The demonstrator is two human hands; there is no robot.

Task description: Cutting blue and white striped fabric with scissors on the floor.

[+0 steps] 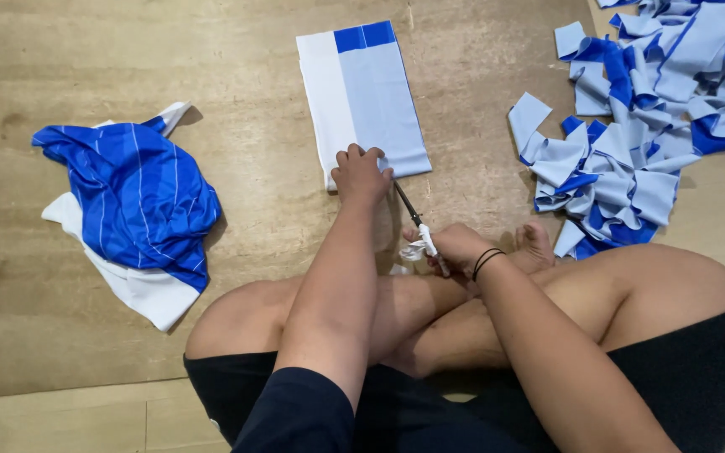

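Pinning the near edge of the folded white, light-blue and royal-blue fabric rectangle (364, 96) flat to the wooden floor (253, 218), left hand (361, 174) presses down with fingers curled so the cloth can't slide. Right hand (457, 247) is closed around cloth-wrapped scissors (418, 225), blades aimed at that edge. Cut strips (631, 109) are piled right, crumpled blue jersey (132, 201) left.

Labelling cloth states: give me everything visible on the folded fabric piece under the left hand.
The folded fabric piece lies flat on the wooden floor, a neat upright rectangle: white strip on its left, light blue panel on its right, darker blue band across the top. It looks like smooth jersey cloth. The left hand presses its bottom edge; the scissors point towards that edge.
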